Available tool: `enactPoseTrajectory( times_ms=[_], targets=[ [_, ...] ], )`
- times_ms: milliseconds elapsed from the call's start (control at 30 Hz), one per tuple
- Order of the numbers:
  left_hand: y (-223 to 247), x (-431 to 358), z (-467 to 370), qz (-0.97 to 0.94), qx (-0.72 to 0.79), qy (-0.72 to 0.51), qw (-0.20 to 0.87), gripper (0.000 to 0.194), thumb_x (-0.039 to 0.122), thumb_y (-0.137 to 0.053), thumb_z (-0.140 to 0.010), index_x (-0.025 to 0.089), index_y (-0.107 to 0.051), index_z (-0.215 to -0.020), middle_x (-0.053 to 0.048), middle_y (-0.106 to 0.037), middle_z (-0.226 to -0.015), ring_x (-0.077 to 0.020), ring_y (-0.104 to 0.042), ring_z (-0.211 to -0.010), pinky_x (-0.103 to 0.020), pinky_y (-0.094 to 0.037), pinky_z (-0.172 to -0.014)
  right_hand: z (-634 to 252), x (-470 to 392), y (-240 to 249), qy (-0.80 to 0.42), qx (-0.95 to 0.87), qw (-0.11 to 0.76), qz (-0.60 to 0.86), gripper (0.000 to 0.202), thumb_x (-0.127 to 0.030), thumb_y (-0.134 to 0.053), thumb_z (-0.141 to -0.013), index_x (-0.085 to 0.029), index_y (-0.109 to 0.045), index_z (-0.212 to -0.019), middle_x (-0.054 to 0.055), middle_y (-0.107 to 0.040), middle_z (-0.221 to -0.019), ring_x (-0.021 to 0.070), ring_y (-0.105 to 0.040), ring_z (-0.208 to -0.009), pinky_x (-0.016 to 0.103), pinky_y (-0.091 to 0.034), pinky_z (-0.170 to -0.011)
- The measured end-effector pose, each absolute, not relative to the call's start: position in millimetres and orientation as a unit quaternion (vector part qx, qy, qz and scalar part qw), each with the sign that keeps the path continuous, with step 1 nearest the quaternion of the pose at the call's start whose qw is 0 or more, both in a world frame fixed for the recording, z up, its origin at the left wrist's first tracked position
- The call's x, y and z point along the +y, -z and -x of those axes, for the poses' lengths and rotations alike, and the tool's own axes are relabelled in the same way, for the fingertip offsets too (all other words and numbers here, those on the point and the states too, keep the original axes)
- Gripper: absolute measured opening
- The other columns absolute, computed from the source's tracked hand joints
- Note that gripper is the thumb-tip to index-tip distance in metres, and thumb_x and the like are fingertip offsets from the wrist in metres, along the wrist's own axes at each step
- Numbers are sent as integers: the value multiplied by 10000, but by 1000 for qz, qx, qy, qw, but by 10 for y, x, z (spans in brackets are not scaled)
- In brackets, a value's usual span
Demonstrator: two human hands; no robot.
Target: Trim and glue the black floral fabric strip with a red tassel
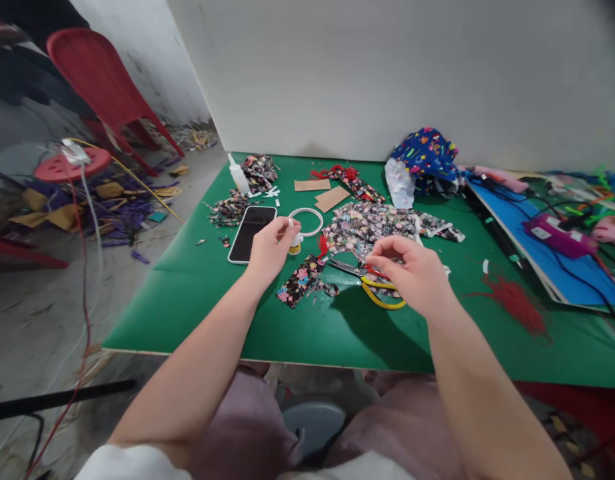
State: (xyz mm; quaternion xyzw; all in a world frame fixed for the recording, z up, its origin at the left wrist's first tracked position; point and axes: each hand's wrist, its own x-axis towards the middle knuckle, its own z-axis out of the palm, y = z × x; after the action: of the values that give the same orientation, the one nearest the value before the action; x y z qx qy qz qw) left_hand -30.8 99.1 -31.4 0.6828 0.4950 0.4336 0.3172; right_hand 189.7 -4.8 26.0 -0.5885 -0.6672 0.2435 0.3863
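My left hand (272, 245) is closed in a pinch on a small glue bottle (295, 248) with a white top and yellow label, right of a phone (252, 233). My right hand (410, 270) is closed too, its fingertips pinching what looks like red thread (376, 272). Below that hand lie yellow-handled scissors (382, 293), which it partly covers. Between my hands is a black floral fabric piece (300, 283) with a red tassel (324, 245) at its upper end. A white ring-shaped roll (312, 212) lies just beyond my left hand.
Floral fabric (372, 223) is heaped past the scissors, near brown card pieces (332, 198). At the back left stands a white squeeze bottle (238, 175). A blue patterned cloth (427, 157), red thread clump (520, 303), blue folder (537, 240) and purple glue gun (560, 235) occupy the right.
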Motion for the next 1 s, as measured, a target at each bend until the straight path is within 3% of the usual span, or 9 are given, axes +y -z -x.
enactPoseTrajectory(
  times_ms=[100,233,333,433,500,600,733,900,1000],
  targets=[
    [313,972,327,-694,500,-429,291,191,317,-532,-845,189,-609,-965,-51,-690,-940,-143,-643,-849,-270,-500,-762,-1875,-113,-340,-286,-754,265,529,130,-263,-532,-856,-200,-624,-788,-5,-656,-786,118,-585,-741,237,-420,-676],
    [229,865,406,-695,533,-433,215,340,336,-525,-853,175,-505,-1152,-87,-638,-1076,-158,-603,-987,-285,-485,-812,-1696,-226,-384,-309,-838,60,445,292,-335,-426,-925,-182,-617,-766,17,-645,-763,126,-561,-707,241,-377,-626],
    [149,647,478,-721,577,-360,133,277,382,-444,-890,162,-578,-992,-66,-647,-899,-166,-599,-807,-304,-475,-733,-1479,-304,-303,-299,-875,-28,379,320,-395,-472,-900,-182,-620,-712,11,-638,-686,126,-543,-638,243,-307,-552],
    [131,410,485,-769,577,-254,110,323,459,-523,-836,173,-639,-739,-59,-634,-727,-214,-586,-723,-339,-449,-677,-1295,-383,-185,-317,-886,-74,329,274,-432,-594,-812,-196,-638,-679,-7,-629,-608,121,-539,-582,237,-251,-498],
    [161,302,445,-794,568,-196,98,356,494,-542,-816,168,-670,-757,-84,-639,-731,-260,-595,-758,-368,-448,-685,-1224,-432,-125,-320,-892,-81,307,72,-270,-613,-799,-220,-658,-824,-8,-675,-716,119,-571,-629,229,-244,-499],
    [226,227,356,-819,557,-126,57,441,518,-526,-820,136,-671,-986,-138,-655,-880,-319,-593,-867,-410,-455,-731,-1185,-479,-87,-305,-897,-78,311,233,-124,-533,-801,-234,-636,-978,14,-697,-776,131,-599,-650,233,-242,-502],
    [280,212,285,-845,530,-67,24,502,463,-484,-866,125,-546,-1232,-149,-639,-1092,-308,-566,-999,-398,-455,-815,-1187,-454,-120,-293,-894,-72,331,186,-183,-495,-847,-224,-668,-903,28,-709,-783,153,-625,-690,244,-298,-544],
    [292,211,291,-853,516,-66,40,434,306,-466,-897,133,-492,-1294,-123,-640,-1158,-270,-563,-1042,-370,-448,-872,-1374,-290,-165,-263,-872,-31,410,261,-182,-486,-867,-299,-621,-1058,-26,-686,-1028,125,-629,-894,217,-406,-699],
    [290,229,305,-855,512,-69,48,415,247,-459,-892,146,-496,-1293,-117,-654,-1123,-268,-574,-1021,-375,-454,-872,-1682,-120,-126,-207,-826,-29,524,259,-254,-509,-870,-231,-605,-1109,60,-667,-1079,199,-616,-969,279,-426,-762]
  ],
)
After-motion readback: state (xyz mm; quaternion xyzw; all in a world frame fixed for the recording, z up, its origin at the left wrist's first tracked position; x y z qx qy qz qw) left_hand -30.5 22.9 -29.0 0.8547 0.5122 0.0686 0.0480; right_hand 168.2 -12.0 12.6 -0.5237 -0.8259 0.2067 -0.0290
